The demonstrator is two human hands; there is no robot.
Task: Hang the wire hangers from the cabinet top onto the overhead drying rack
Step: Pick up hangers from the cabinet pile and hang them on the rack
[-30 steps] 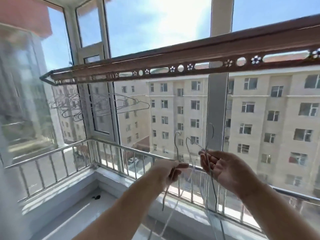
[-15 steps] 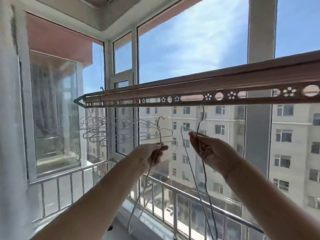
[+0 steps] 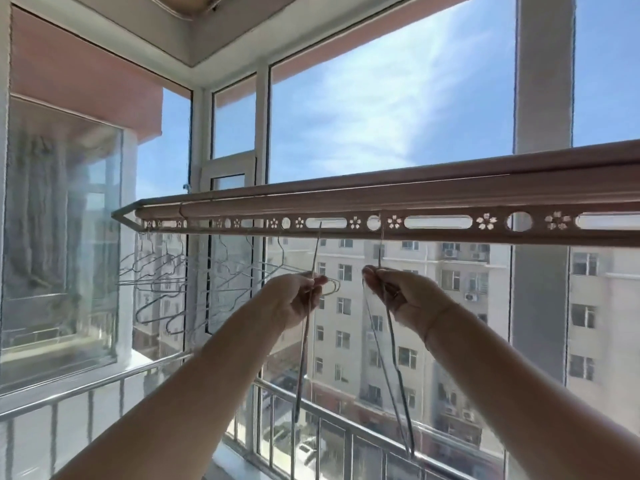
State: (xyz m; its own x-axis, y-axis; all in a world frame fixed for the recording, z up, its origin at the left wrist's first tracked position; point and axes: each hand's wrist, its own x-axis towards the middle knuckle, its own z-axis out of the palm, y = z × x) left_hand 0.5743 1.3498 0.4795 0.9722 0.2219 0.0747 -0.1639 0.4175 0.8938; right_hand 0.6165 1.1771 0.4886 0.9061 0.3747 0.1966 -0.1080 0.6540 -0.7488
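A metal railing point(image 3: 104, 384) runs along the foot of white-framed windows point(image 3: 262, 116); outside stands a pale apartment block point(image 3: 450, 306) under blue sky point(image 3: 381, 98) with thin cloud, cars point(image 3: 306, 452) down below

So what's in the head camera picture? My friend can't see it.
Two hands hold wire hangers up to a drying rack: the left hand pinches the left hanger, the right hand the right hanger, hooks at the rack's holes. More hangers hang at its far end.

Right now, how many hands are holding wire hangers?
2. The left hand grips one wire hanger below the drying rack; the right hand pinches the other hangers beside it.
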